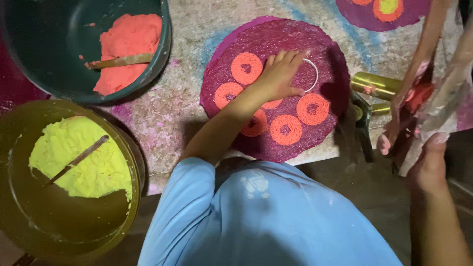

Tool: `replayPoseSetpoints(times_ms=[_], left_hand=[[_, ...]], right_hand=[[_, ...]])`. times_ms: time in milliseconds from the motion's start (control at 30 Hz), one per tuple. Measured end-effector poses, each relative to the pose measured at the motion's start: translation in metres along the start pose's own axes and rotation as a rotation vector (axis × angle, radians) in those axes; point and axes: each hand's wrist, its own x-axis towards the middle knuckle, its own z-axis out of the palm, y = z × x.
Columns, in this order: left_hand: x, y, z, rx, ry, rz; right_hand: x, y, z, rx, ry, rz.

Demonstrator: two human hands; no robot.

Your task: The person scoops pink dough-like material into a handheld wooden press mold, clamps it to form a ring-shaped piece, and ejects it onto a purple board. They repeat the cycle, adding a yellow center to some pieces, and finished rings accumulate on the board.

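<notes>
My left hand (278,76) lies flat on a round purple disc (325,125), fingers stretched over the left part of a thin white ring (314,74). Several orange pulp rings (246,68) are laid on the disc around the hand, and one is partly hidden under my wrist. At the right edge, my right hand (429,167) grips the lower end of a clear plastic sheet (456,93) smeared with pink.
A teal bucket (39,59) holds orange-red pulp (128,44) and a stick. An olive bucket (74,231) holds yellow pulp (84,157) and a stick. A brass cylinder (375,84) lies right of the disc. Another person's arm (419,69) reaches down there. A second purple disc (389,12) lies behind.
</notes>
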Motion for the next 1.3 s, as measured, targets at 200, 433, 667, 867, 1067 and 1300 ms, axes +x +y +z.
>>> replayPoseSetpoints(times_ms=[200,433,667,867,1067,1300], left_hand=[[0.009,-0.013,0.01,0.019,0.17,0.036],[0.03,0.012,-0.02,-2.377,0.096,0.29],[0.043,-0.002,-0.044,-2.503,0.442,0.454],[0.036,-0.025,-0.029,-2.481,0.487,0.529],[0.052,-0.009,-0.008,-2.555,0.541,0.417],[0.073,-0.021,-0.03,-2.425,0.532,0.45]], right_hand=[[0.018,0.013,-0.006,-0.114,-0.116,0.01],[0.098,-0.015,0.025,-0.338,-0.421,0.696],[0.156,-0.054,0.068,-1.108,-0.336,0.48],[0.158,-0.041,0.085,-1.093,-0.376,0.395],[0.155,-0.05,0.067,-1.269,-0.333,0.296],[0.157,-0.044,0.082,-1.267,-0.195,0.108]])
